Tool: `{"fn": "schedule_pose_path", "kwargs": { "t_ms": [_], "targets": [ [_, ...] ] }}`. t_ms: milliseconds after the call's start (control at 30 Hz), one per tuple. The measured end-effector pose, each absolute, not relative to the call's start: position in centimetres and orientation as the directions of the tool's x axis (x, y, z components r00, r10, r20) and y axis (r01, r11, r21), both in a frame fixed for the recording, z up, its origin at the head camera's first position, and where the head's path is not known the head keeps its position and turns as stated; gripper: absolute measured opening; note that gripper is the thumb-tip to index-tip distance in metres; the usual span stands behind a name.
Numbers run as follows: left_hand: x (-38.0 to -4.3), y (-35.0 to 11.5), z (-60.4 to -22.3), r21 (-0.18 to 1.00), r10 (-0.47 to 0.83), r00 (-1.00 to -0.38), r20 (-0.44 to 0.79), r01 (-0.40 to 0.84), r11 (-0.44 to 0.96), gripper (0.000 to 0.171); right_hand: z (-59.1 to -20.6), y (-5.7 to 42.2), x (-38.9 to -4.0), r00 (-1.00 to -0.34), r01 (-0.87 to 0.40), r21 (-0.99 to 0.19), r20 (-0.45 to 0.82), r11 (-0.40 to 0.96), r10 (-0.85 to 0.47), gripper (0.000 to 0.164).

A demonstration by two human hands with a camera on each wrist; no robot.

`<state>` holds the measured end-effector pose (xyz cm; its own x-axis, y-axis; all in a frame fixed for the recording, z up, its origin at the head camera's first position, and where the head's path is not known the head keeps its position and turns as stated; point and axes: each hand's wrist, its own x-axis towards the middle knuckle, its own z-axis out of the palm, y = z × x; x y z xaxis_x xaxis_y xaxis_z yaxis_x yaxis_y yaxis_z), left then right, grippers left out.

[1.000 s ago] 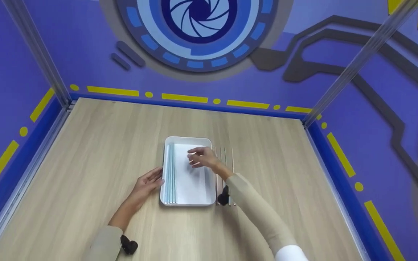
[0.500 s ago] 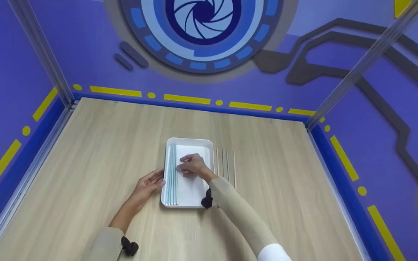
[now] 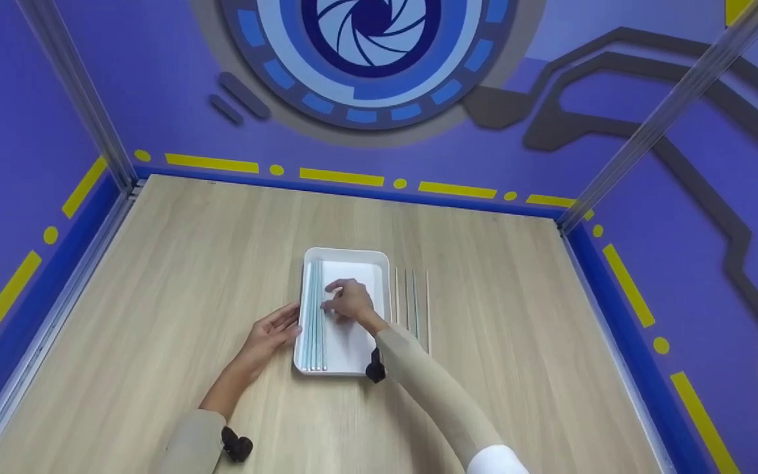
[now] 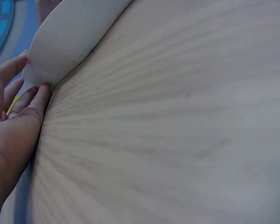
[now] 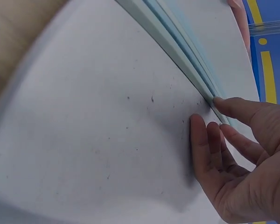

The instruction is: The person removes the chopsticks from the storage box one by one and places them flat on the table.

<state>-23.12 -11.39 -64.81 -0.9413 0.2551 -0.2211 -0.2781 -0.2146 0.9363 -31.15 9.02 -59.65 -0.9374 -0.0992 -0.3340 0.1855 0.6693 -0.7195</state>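
A white rectangular tray [image 3: 349, 352] lies on the table, with several pale blue chopsticks [image 3: 314, 329] side by side along its left inner wall. My right hand [image 3: 351, 299] is over the tray. In the right wrist view, its thumb touches the nearest blue chopstick [image 5: 184, 63], the index fingertip is beside it, and the other fingers bend loosely. My left hand [image 3: 267, 336] rests against the tray's outer left side, its fingers fairly straight; the left wrist view shows its fingertips at the tray wall [image 4: 67, 44].
Right of the tray, several more chopsticks [image 3: 428, 296] lie lengthwise on the wooden table [image 3: 221, 250], some pinkish and one bluish. Blue printed panels [image 3: 418, 151] enclose the table at the back and sides.
My right hand has moved left across the tray to the blue chopsticks, reaching them about half a second ago. My left hand has stayed at the tray's side.
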Motion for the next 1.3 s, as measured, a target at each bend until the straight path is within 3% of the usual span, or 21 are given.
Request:
{"fn": "schedule_pose_path", "kwargs": {
  "t_ms": [233,733,967,1300],
  "targets": [
    [-23.0,-11.2,-64.9,0.932,0.250,-0.945,-0.211,-0.271,-0.239,0.063,-58.9,9.8,-30.3,-0.934,0.127,-0.615,-0.338,0.779,-0.115,0.039],
    [-23.0,-11.2,-64.8,0.925,0.227,-0.949,-0.218,-0.276,-0.262,0.064,-58.0,12.1,-29.8,-0.903,-0.041,-0.606,-0.318,0.794,-0.289,0.039],
    [-23.0,-11.2,-64.7,0.920,0.218,-0.950,-0.222,-0.278,-0.276,0.062,-57.4,13.7,-29.9,-0.877,0.030,-0.700,-0.360,0.713,-0.318,0.044],
    [-23.0,-11.3,-64.8,0.933,0.241,-0.949,-0.205,-0.264,-0.246,0.063,-56.8,15.9,-29.8,-0.918,0.087,-0.878,-0.254,0.471,-0.304,0.048]
  ]
}}
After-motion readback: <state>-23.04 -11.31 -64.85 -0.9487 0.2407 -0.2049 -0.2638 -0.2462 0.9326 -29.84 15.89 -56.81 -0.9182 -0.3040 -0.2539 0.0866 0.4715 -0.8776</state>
